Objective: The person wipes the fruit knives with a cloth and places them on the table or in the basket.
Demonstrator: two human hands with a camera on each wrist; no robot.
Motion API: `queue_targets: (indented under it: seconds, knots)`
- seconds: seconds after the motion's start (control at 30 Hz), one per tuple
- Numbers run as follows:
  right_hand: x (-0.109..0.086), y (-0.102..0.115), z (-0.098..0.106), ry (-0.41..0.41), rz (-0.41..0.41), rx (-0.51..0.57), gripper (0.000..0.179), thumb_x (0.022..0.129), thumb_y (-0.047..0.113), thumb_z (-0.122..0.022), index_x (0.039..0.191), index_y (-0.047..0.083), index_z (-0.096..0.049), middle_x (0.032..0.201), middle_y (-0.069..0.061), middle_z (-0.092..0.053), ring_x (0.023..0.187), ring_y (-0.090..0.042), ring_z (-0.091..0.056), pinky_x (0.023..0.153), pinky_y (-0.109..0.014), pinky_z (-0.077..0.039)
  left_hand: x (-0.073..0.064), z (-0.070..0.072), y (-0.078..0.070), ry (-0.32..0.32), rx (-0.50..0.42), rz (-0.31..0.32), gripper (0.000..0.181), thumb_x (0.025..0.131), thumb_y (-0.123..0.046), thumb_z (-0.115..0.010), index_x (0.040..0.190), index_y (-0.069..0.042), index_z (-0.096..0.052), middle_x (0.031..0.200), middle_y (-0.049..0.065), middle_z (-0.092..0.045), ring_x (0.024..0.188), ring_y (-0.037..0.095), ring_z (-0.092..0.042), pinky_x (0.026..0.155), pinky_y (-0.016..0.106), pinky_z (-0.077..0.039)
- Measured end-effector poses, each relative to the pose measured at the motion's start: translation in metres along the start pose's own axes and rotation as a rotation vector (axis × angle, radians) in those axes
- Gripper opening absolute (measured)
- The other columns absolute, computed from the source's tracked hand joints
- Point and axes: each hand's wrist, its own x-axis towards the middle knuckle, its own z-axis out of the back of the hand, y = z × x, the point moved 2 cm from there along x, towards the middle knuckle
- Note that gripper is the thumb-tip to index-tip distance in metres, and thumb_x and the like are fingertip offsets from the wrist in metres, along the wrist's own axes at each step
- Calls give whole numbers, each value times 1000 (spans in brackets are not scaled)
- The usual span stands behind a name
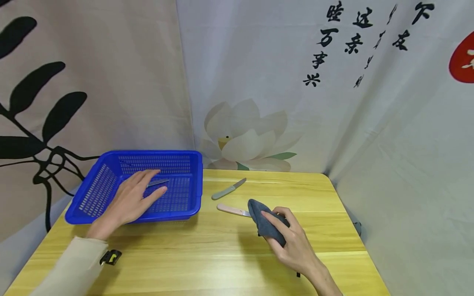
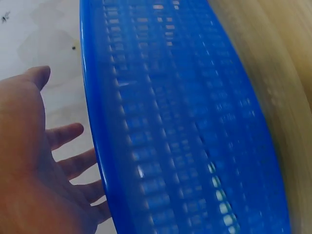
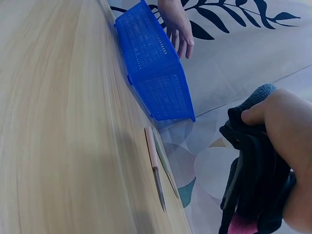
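My left hand point(image 1: 131, 199) reaches over the blue plastic basket point(image 1: 194, 164) with its fingers extended and apart. A grey-bladed knife point(image 1: 157, 182) shows inside the basket beyond the fingers, partly covered by the hand. In the left wrist view, no object lies between thumb and fingers. My right hand point(image 1: 292, 240) grips a bunched dark grey cloth point(image 1: 264, 220) raised over the table. Beneath it in the head view, a pink-handled knife point(image 1: 233, 210) lies with its blade mostly hidden by the cloth. Just behind is a knife with a grey-green handle point(image 1: 224, 193).
The wooden table point(image 1: 207, 255) ends at a printed curtain point(image 1: 259, 82) along the back. The basket stands at the table's back left, its slotted wall point(image 3: 161, 92) facing the two knives.
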Motion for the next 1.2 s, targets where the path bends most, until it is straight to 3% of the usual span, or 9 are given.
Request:
queue_targets:
  seconds: [0.2,0.3,0.5,0.8,1.03,1.2]
  knots:
    - [-4,-5,6,-1,-39,-11,78,87,3,-90,157,30,-67,143,-10,-62,118,-23,-66,89,-42,-62,6,-14,-28,-72,-29,-89,70,112,-47,-68,168,-8,-50,170,28,-51,162,59,-36,127,85,-25]
    - [-6,-9,8,-7,-49,-15,79,87,3,-90,157,30,-67,143,-10,-61,118,-22,-65,88,-39,-61,8,-19,-47,-75,-43,-115,69,112,-45,-69,168,-11,-51,171,24,-52,165,56,-34,130,83,-24]
    - [-9,-16,13,-28,-52,-7,78,87,0,-90,157,28,-68,143,-11,-61,115,-21,-63,81,-32,-57,15,-30,-80,-44,-59,-158,69,112,-48,-67,170,-16,-50,175,19,-49,171,49,-28,136,78,-19]
    - [-13,-21,21,-47,-56,-34,77,87,-2,-89,156,25,-68,143,-15,-61,116,-23,-64,80,-35,-58,23,-46,-122,-33,-62,-267,71,110,-49,-71,168,-14,-52,175,16,-49,172,46,-29,141,71,-17]
    - [-17,-24,28,-62,-68,-58,75,87,-3,-89,154,22,-70,142,-15,-62,115,-25,-64,79,-37,-59,23,-71,-155,-10,-54,-391,65,111,-52,-69,163,-16,-58,172,15,-54,168,47,-37,138,72,-26]
    - [-20,-24,32,-69,-80,-63,74,87,-2,-89,154,22,-70,142,-14,-62,115,-24,-64,78,-37,-59,19,-92,-170,70,-81,-402,66,111,-56,-67,164,-17,-57,174,13,-52,169,45,-37,135,73,-32]
